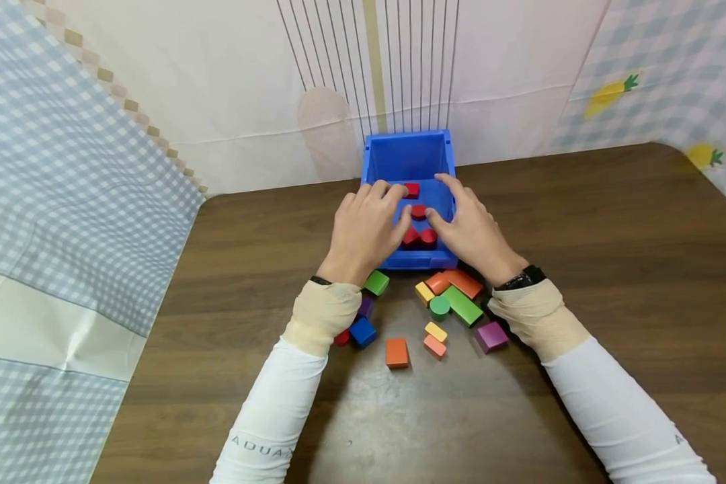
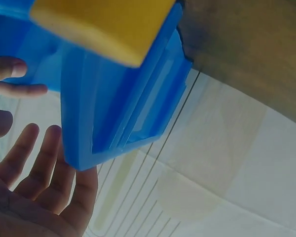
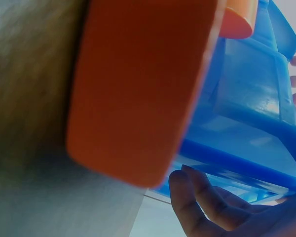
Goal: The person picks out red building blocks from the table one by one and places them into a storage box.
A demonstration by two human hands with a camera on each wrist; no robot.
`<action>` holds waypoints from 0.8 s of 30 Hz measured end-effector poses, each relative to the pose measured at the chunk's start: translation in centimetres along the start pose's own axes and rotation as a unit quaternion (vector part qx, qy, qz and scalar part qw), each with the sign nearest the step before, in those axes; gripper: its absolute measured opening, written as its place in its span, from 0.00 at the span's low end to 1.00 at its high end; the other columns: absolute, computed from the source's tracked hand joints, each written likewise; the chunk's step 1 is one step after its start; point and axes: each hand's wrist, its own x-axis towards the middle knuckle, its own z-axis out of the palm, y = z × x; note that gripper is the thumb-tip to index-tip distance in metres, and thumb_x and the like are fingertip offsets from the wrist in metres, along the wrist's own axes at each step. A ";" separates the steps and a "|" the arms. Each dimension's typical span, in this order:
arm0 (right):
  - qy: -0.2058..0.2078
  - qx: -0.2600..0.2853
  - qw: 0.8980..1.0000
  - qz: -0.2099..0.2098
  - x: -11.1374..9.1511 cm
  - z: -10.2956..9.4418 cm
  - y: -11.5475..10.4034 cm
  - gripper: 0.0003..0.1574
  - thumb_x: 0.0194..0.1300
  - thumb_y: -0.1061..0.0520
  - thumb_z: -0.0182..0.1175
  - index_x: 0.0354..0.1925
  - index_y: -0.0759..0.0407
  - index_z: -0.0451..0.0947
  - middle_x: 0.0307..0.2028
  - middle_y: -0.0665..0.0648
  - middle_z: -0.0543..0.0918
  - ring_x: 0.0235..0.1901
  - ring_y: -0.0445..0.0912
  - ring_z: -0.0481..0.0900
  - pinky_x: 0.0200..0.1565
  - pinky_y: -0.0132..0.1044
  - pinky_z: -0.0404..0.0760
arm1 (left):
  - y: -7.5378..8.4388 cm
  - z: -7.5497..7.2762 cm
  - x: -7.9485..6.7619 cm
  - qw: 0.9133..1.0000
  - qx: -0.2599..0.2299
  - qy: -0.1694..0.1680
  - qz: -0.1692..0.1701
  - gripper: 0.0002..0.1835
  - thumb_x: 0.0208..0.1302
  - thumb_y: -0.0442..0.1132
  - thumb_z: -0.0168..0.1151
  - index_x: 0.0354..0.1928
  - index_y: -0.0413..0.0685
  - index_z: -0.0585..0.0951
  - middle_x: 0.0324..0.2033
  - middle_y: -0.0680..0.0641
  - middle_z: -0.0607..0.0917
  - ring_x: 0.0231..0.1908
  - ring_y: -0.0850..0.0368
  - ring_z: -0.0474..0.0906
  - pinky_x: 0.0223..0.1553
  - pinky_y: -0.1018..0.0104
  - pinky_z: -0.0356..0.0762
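A blue plastic bin (image 1: pixel 407 156) stands at the back of the table against the curtain. Inside it lie several red blocks, among them a rectangular one (image 1: pixel 411 190), a disc (image 1: pixel 419 212) and a cylinder (image 1: pixel 428 236). My left hand (image 1: pixel 366 228) is over the bin's left side, fingers loosely bent, thumb above the inside. On the opposite side, my right hand (image 1: pixel 476 232) has thumb and index finger spread apart over the right wall. In the left wrist view the left fingers (image 2: pixel 44 168) spread right beside the bin wall. Neither hand holds a block.
In front of the bin lie loose blocks: a green one (image 1: pixel 462 306), a green cylinder (image 1: pixel 439 307), an orange one (image 1: pixel 396 353), a purple one (image 1: pixel 491 337) and a blue one (image 1: pixel 362 332), plus several more. A patterned curtain (image 1: pixel 230 81) hangs behind the wooden table (image 1: pixel 248 323).
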 end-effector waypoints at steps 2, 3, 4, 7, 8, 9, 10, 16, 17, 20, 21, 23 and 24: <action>0.000 0.002 1.000 0.000 0.1 0.3 0.0 0.44 0.78 0.45 0.58 0.83 0.43 0.54 0.75 0.70 0.65 0.68 0.70 0.72 0.57 0.72 0.77 | -0.2 0.0 -0.4 1.000 -0.008 -0.002 0.001 0.17 0.77 0.48 0.58 0.57 0.49 0.87 0.49 0.46 0.89 0.44 0.48 0.86 0.41 0.57 0.84; 0.001 0.002 1.000 0.000 0.2 0.4 0.0 0.44 0.78 0.45 0.58 0.84 0.43 0.54 0.75 0.70 0.65 0.68 0.70 0.72 0.57 0.72 0.77 | -0.3 0.0 -0.6 1.000 -0.014 -0.004 0.003 0.17 0.77 0.48 0.59 0.57 0.49 0.87 0.50 0.45 0.89 0.45 0.48 0.86 0.42 0.57 0.84; 0.002 0.002 1.000 -0.001 0.3 0.5 0.0 0.44 0.77 0.45 0.58 0.84 0.43 0.54 0.75 0.70 0.65 0.68 0.70 0.73 0.57 0.72 0.77 | -0.5 -0.1 -0.8 1.000 -0.023 -0.006 0.003 0.17 0.77 0.48 0.59 0.57 0.48 0.87 0.50 0.45 0.89 0.45 0.48 0.85 0.43 0.57 0.84; 0.002 -0.001 1.000 -0.006 0.5 0.9 -0.2 0.44 0.77 0.45 0.58 0.84 0.43 0.54 0.75 0.70 0.65 0.67 0.69 0.73 0.58 0.73 0.76 | -1.1 -0.4 -1.6 0.998 -0.064 -0.015 -0.004 0.16 0.76 0.46 0.60 0.57 0.46 0.87 0.50 0.44 0.88 0.47 0.48 0.84 0.47 0.57 0.84; 0.001 -0.001 1.000 -0.008 0.6 1.1 -0.2 0.44 0.77 0.45 0.58 0.84 0.43 0.54 0.75 0.70 0.65 0.67 0.69 0.73 0.58 0.73 0.76 | -1.3 -0.5 -1.9 0.997 -0.079 -0.018 -0.008 0.16 0.76 0.45 0.61 0.56 0.45 0.87 0.50 0.43 0.87 0.48 0.48 0.83 0.48 0.57 0.84; 0.000 -0.001 1.000 -0.009 0.6 1.2 -0.3 0.44 0.77 0.45 0.58 0.84 0.43 0.54 0.75 0.70 0.65 0.67 0.69 0.73 0.59 0.73 0.76 | -1.6 -0.5 -2.3 0.995 -0.095 -0.019 -0.012 0.16 0.75 0.44 0.61 0.56 0.44 0.87 0.50 0.43 0.87 0.48 0.48 0.83 0.49 0.57 0.84; -0.004 0.000 1.000 -0.008 0.7 1.4 -0.4 0.44 0.77 0.45 0.58 0.84 0.43 0.53 0.76 0.69 0.64 0.68 0.68 0.73 0.59 0.72 0.76 | -1.8 -0.5 -2.7 0.994 -0.109 -0.018 -0.017 0.15 0.75 0.43 0.61 0.55 0.43 0.87 0.50 0.43 0.86 0.49 0.48 0.82 0.49 0.56 0.84; -0.004 0.008 1.000 -0.015 0.9 1.2 -1.0 0.44 0.77 0.43 0.58 0.84 0.41 0.54 0.76 0.68 0.64 0.69 0.67 0.73 0.59 0.71 0.76 | -2.7 -0.8 -3.1 0.989 -0.144 -0.001 -0.015 0.12 0.74 0.41 0.62 0.51 0.43 0.88 0.50 0.43 0.85 0.48 0.48 0.80 0.47 0.58 0.83; 0.000 0.007 1.000 -0.015 0.9 1.0 -1.0 0.44 0.77 0.43 0.58 0.84 0.41 0.54 0.77 0.68 0.64 0.69 0.68 0.72 0.59 0.72 0.76 | -2.7 -0.9 -2.9 0.989 -0.150 -0.002 -0.011 0.12 0.74 0.40 0.62 0.51 0.43 0.88 0.51 0.43 0.84 0.48 0.49 0.80 0.46 0.59 0.84; 0.005 0.000 1.000 -0.006 0.6 0.2 -0.6 0.44 0.77 0.44 0.57 0.84 0.40 0.53 0.79 0.67 0.62 0.72 0.69 0.69 0.61 0.74 0.73 | -2.6 -0.9 -2.6 0.983 -0.184 -0.014 -0.002 0.13 0.75 0.40 0.61 0.52 0.43 0.88 0.53 0.44 0.83 0.52 0.49 0.79 0.46 0.60 0.85; 0.004 -0.001 1.000 -0.002 0.4 0.1 -0.4 0.44 0.78 0.44 0.57 0.84 0.41 0.52 0.79 0.67 0.61 0.73 0.69 0.67 0.61 0.75 0.72 | -2.6 -0.9 -2.7 0.980 -0.196 -0.020 -0.001 0.13 0.76 0.40 0.60 0.53 0.43 0.88 0.54 0.43 0.83 0.53 0.49 0.78 0.47 0.60 0.85; -0.003 -0.002 1.000 0.005 0.2 0.0 -0.2 0.45 0.78 0.44 0.57 0.84 0.41 0.51 0.81 0.66 0.58 0.75 0.69 0.64 0.62 0.76 0.70 | -2.7 -0.8 -3.0 0.976 -0.215 -0.033 -0.001 0.12 0.76 0.39 0.60 0.53 0.43 0.87 0.56 0.43 0.82 0.56 0.49 0.77 0.49 0.60 0.84; -0.007 -0.002 1.000 0.007 0.1 0.0 -0.1 0.45 0.78 0.44 0.56 0.85 0.41 0.51 0.81 0.66 0.57 0.75 0.69 0.63 0.62 0.76 0.70 | -2.8 -0.8 -3.3 0.974 -0.222 -0.038 -0.003 0.12 0.76 0.38 0.61 0.53 0.43 0.87 0.57 0.43 0.81 0.57 0.49 0.76 0.50 0.60 0.84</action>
